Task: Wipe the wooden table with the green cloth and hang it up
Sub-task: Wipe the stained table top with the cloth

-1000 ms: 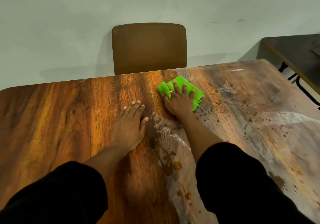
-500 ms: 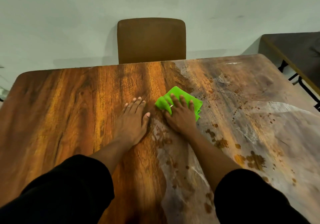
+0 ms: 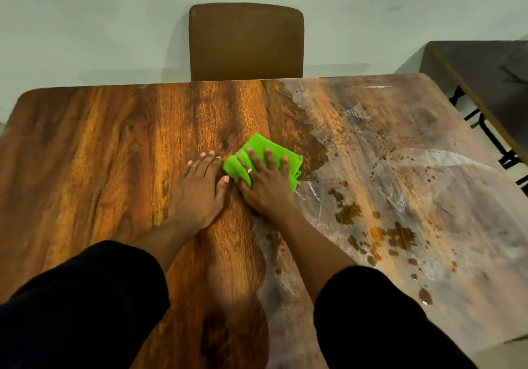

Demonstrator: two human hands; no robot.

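Pressing down flat, the right hand (image 3: pixel 265 188) lies with its fingers spread on the green cloth (image 3: pixel 258 156), pinning it to the wooden table (image 3: pixel 100 154) just above the centre of the frame; it is not curled around the cloth. The left hand (image 3: pixel 200 188) rests open, palm down on the bare wood just beside it, thumb nearly touching the cloth's left edge.

One head view is all there is. The table's far edge runs across the upper part of the frame, with a rounded corner at upper left and another at upper right; its right edge slants down toward the lower right. Left of the hands the wood is clean and shining, with wide room. Right of the cloth the surface is dull with whitish smears and brown spots (image 3: pixel 347 214), scattered down toward the lower right.

Counted: one cloth, two hands, two black sleeves (image 3: pixel 85 306) at the bottom, one brown chair (image 3: pixel 245 40) behind the far edge, one dark second table (image 3: pixel 483 71) at upper right, apart from the first.
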